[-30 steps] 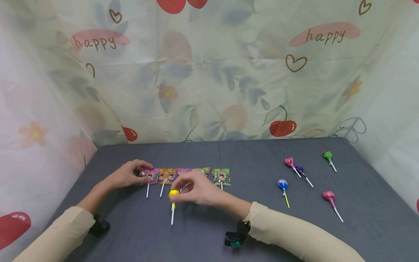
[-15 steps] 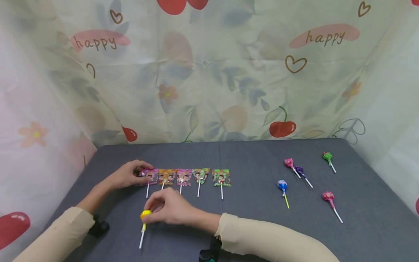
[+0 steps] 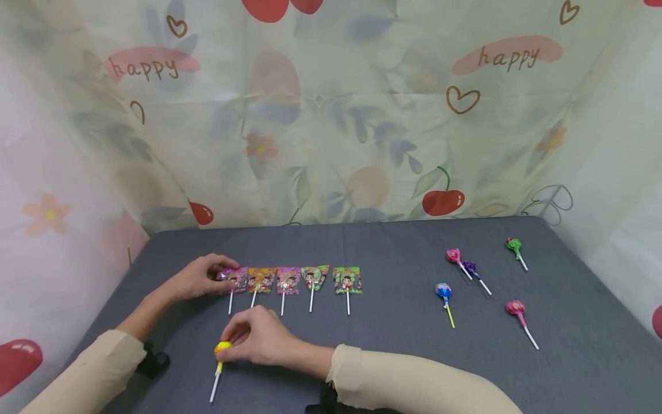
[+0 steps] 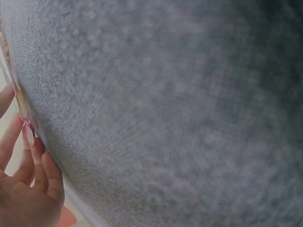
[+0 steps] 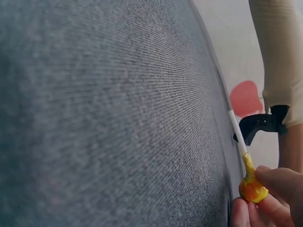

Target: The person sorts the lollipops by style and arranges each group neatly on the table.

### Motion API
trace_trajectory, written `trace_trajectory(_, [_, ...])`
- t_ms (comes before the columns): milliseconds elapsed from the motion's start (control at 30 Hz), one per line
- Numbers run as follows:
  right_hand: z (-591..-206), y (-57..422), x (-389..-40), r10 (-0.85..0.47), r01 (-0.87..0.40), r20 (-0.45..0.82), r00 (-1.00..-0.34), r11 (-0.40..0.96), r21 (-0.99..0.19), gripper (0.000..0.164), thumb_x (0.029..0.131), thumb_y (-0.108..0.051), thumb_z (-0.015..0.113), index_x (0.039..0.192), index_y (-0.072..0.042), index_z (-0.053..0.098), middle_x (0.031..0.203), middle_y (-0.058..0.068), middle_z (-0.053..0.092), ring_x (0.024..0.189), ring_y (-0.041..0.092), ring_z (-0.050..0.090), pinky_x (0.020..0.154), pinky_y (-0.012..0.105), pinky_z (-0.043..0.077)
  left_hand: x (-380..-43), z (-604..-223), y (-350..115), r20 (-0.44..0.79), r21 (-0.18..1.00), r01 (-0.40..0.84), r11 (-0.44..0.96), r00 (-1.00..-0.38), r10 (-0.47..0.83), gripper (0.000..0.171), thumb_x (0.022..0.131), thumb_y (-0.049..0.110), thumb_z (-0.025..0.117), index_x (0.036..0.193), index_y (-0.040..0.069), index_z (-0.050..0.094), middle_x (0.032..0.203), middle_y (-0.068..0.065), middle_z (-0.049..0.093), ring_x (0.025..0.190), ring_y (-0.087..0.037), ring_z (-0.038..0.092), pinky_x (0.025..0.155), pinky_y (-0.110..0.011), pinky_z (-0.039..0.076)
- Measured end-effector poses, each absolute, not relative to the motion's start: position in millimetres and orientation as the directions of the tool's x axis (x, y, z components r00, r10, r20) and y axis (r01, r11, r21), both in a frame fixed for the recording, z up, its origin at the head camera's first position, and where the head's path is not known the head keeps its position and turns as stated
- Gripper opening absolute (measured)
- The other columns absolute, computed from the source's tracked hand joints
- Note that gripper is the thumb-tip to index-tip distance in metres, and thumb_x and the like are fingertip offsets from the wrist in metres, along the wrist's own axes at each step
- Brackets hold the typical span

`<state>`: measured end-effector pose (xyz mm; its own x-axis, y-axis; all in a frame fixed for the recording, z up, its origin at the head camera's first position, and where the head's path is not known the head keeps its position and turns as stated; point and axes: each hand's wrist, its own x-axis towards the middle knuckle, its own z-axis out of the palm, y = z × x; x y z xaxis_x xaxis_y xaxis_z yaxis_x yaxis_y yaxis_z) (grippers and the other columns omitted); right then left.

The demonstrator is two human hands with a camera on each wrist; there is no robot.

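Observation:
My right hand (image 3: 264, 338) pinches a yellow-wrapped lollipop (image 5: 251, 188) by its round head, between thumb and fingers, at the near left of the table. Its white stick (image 3: 214, 389) points toward me. Farther back, my left hand (image 3: 196, 277) holds the left end of a flat lollipop in a pink-purple packet (image 3: 238, 280), thumb and index finger at its edges. That packet begins a row, followed by flat lollipops in an orange packet (image 3: 261, 280), a pink packet (image 3: 288, 280), a green packet (image 3: 314, 276) and another green packet (image 3: 347, 280), the last slightly apart.
On the right lie round lollipops: a pink one (image 3: 453, 256) touching or near a purple one (image 3: 472, 268), a green one (image 3: 514, 246), a blue one (image 3: 443, 291) and a nearer pink one (image 3: 516, 308). A patterned curtain (image 3: 320, 144) borders the dark table (image 3: 393, 322).
My right hand has carried the yellow lollipop leftward and nearer to me, away from the packet row, slowing in the last half second. My left hand stays on the leftmost packet.

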<state>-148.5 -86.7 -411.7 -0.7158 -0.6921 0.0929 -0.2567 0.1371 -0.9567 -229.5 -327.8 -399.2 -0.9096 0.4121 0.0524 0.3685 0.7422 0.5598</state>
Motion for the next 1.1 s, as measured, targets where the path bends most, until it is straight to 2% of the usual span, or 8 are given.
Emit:
trace_trajectory(233, [-413,-91,-152,-0.679,-0.303,0.104,-0.727,0.182,-0.935,0.014,0.079,-0.009,0.089,0.085,-0.006,0.076,0.069,-0.017,0.065,0.063,-0.006,0.063,0.065,0.016,0.050,-229,-399,-329,0.043,0.564,0.357,0.744,-0.913,0.406,0.044,0.089,0.025,0.081,0.125,0.004,0.068,0.117,-0.014,0.061,0.100,-0.031,0.056,0.083,-0.046,0.046])
trace_trajectory(500, [-414,-94,-153,-0.698,-0.393,0.111,-0.708,0.258,-0.883,0.014,0.080,-0.014,0.088,0.084,-0.010,0.075,0.066,-0.020,0.061,0.064,-0.008,0.058,0.063,0.013,0.047,-230,-400,-329,0.041,0.561,0.353,0.749,-0.915,0.401,0.044,0.089,0.025,0.081,0.125,0.004,0.068,0.118,-0.014,0.061,0.101,-0.032,0.056,0.083,-0.048,0.046])
trace_trajectory(633, [-414,-94,-153,-0.702,-0.396,0.105,-0.704,0.265,-0.879,0.015,0.080,-0.014,0.089,0.085,-0.010,0.075,0.067,-0.019,0.061,0.065,-0.008,0.058,0.063,0.013,0.047,-229,-400,-329,0.043,0.562,0.356,0.747,-0.914,0.403,0.044,0.089,0.025,0.082,0.124,0.004,0.068,0.117,-0.014,0.061,0.101,-0.032,0.057,0.083,-0.048,0.046])
trace_trajectory(1100, [-408,-82,-157,-0.725,-0.388,0.111,-0.679,0.226,-0.894,0.024,0.079,-0.011,0.089,0.094,-0.003,0.073,0.078,-0.008,0.065,0.072,-0.003,0.059,0.068,0.014,0.048,-228,-397,-328,0.038,0.580,0.356,0.733,-0.910,0.413,0.042,0.090,0.023,0.080,0.125,0.002,0.067,0.117,-0.014,0.061,0.100,-0.031,0.055,0.083,-0.046,0.046])
